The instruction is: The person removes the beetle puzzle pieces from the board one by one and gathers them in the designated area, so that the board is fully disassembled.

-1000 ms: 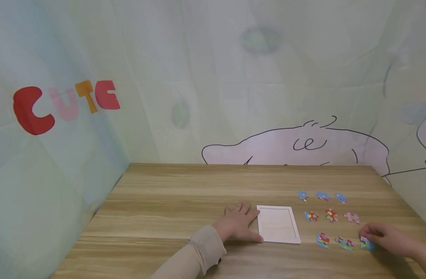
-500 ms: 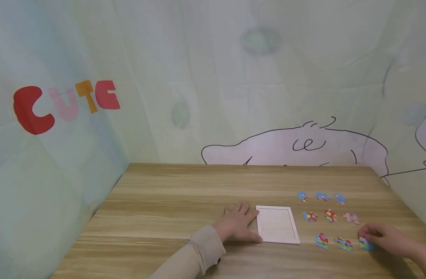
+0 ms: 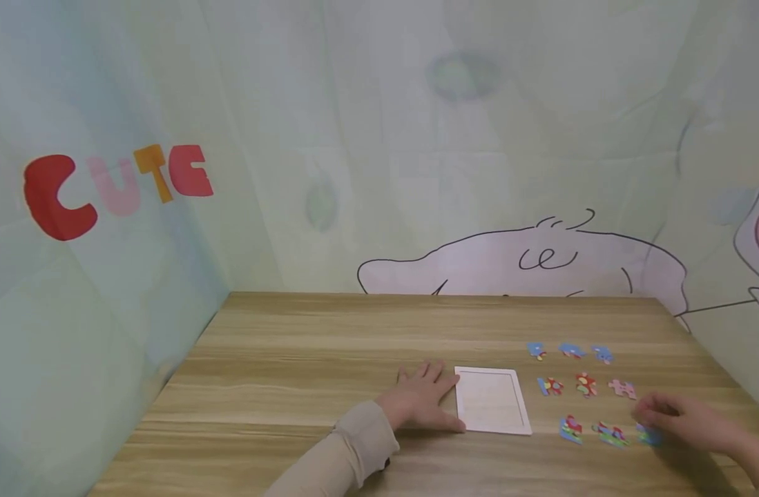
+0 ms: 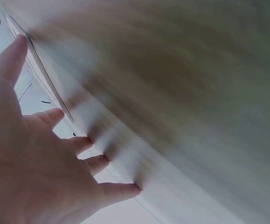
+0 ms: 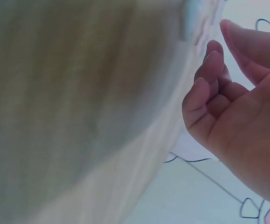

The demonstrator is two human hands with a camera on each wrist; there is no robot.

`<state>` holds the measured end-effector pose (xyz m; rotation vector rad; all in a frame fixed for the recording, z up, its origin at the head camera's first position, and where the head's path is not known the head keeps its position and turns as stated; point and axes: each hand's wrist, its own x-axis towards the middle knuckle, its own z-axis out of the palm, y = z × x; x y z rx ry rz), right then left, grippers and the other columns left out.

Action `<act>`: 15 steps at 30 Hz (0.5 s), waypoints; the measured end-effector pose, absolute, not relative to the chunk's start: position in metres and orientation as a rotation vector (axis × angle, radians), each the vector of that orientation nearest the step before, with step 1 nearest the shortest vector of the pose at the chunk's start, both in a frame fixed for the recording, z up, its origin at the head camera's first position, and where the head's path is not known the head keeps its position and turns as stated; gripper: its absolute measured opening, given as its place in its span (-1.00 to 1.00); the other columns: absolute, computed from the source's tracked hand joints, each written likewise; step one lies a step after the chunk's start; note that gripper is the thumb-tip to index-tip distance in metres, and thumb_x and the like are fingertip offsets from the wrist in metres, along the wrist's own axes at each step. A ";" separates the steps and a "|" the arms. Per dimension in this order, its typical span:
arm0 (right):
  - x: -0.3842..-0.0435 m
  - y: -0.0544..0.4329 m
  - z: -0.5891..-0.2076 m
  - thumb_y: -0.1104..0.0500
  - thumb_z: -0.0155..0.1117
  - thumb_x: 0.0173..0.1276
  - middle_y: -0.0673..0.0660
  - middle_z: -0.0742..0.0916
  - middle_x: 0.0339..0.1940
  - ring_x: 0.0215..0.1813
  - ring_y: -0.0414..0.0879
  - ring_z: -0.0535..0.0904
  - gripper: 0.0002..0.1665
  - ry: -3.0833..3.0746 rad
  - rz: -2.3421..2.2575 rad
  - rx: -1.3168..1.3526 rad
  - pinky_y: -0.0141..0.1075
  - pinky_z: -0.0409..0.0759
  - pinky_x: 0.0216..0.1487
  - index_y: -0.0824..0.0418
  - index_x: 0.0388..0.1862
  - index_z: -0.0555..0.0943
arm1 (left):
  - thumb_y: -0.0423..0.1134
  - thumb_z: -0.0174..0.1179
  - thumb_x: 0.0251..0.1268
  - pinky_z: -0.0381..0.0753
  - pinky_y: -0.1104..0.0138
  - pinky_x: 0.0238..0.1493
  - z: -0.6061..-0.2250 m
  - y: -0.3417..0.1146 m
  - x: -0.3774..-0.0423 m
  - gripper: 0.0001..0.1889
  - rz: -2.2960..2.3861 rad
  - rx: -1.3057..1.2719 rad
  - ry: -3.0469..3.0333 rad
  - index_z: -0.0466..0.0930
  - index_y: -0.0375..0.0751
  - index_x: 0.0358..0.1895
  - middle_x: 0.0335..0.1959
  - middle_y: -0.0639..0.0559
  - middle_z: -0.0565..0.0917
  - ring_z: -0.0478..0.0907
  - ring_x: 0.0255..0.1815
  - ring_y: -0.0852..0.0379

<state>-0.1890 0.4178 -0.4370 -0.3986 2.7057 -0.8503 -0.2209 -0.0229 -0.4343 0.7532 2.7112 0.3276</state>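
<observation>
My left hand (image 3: 421, 402) lies flat with spread fingers on the table, its thumb and index finger at the left edge of a white square puzzle frame (image 3: 526, 414). Past the frame, my right hand (image 3: 686, 420) hovers over a blue-green jigsaw piece (image 3: 648, 435), partly covering it. In the right wrist view its fingers are loosely curled, the thumb stands apart and nothing is held. Other jigsaw pieces form rows: a red-green piece (image 3: 571, 429) and a multicoloured piece (image 3: 611, 434) in front, a pink piece (image 3: 622, 388) behind.
Blue pieces make the back row, among them a blue corner piece (image 3: 536, 351). Red and yellow pieces, such as a mushroom-like red piece (image 3: 585, 385), fill the middle row. The wooden table (image 3: 317, 345) meets a printed cloth wall (image 3: 280, 172) behind.
My right hand has risen slightly from the blue-green piece, which stays on the table. The left hand keeps its place at the frame. The head view has shifted a little.
</observation>
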 end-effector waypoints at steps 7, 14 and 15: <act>-0.194 0.403 -0.421 0.15 0.05 0.50 0.22 0.67 -0.11 -0.15 -0.08 0.59 -0.61 2.876 -0.740 -0.458 -0.30 0.57 -0.28 0.47 0.05 0.52 | 0.37 0.14 0.15 -0.02 -0.22 0.41 -0.438 -0.033 -0.232 -0.12 0.413 0.795 2.718 0.15 0.09 0.50 0.55 -0.10 0.05 -0.05 0.55 -0.15; -0.203 0.368 -0.403 0.15 0.18 0.42 0.43 0.62 0.02 -0.02 0.31 0.55 -0.52 3.041 -0.813 -0.537 0.14 0.59 -0.18 0.49 0.15 0.44 | 0.26 0.16 0.22 -0.03 -0.28 0.38 -0.408 -0.073 -0.249 -0.15 0.406 0.798 2.830 0.17 -0.08 0.48 0.53 -0.20 0.09 -0.01 0.52 -0.24; -0.205 0.363 -0.399 0.15 0.21 0.41 0.45 0.60 0.05 0.01 0.36 0.53 -0.50 3.067 -0.801 -0.567 0.19 0.57 -0.16 0.48 0.17 0.43 | 0.28 0.15 0.22 -0.02 -0.31 0.36 -0.403 -0.080 -0.252 -0.16 0.357 0.800 2.866 0.17 -0.08 0.48 0.52 -0.20 0.10 0.01 0.52 -0.24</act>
